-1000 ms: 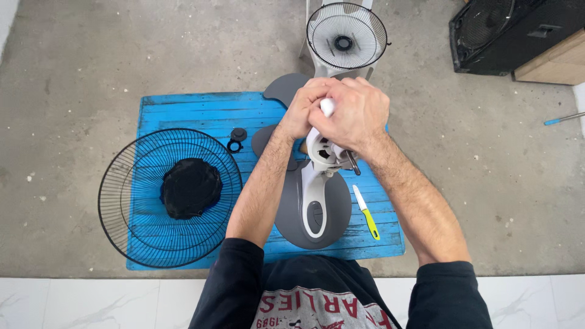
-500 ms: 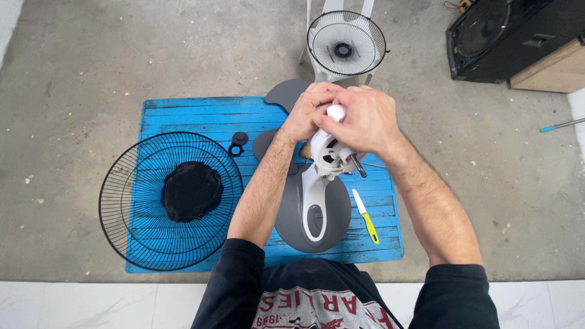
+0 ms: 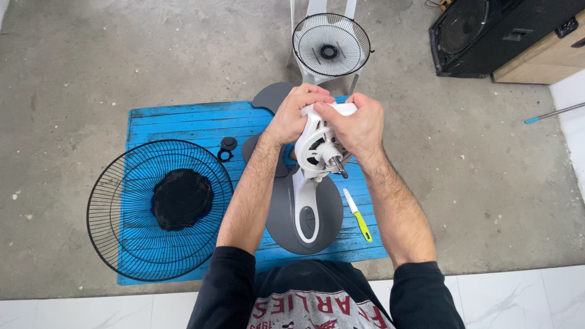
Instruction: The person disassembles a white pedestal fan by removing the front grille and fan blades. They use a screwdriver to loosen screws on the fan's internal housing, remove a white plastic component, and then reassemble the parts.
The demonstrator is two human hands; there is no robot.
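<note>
**Both hands on the fan's motor head**

Bare concrete floor [image 3: 91,67] spreads under everything, with a blue slatted wooden pallet [image 3: 183,122] laid flat on it as my work surface. Standing on the pallet, directly below me, is a stripped fan: a grey rounded base [image 3: 286,210] with a white neck rising to the white motor head [image 3: 317,143], its bare metal shaft [image 3: 339,167] pointing toward me and a little to the right.

My left hand [image 3: 292,116] is clenched around the far left side of the motor head; my right hand [image 3: 353,122] is wrapped over its top and right side. Both grasp firmly, fingers curled over the rear housing.

I judge this head to be the dense part, heavy for its size. The plastic shell looks stiff and smooth, somewhat slippery, so gripping the ribbed body from both sides suits it better than the thin shaft, which could bend or jab.

To the left lies a black wire grille [image 3: 109,207], half on the pallet, with a black blade piece [image 3: 181,198] resting inside it. A small black nut [image 3: 228,144] sits near my left forearm, a yellow-handled screwdriver [image 3: 358,216] just beside the base. Beyond the pallet stands a second fan grille [image 3: 332,45]; a black speaker [image 3: 487,33] is at upper right.
</note>
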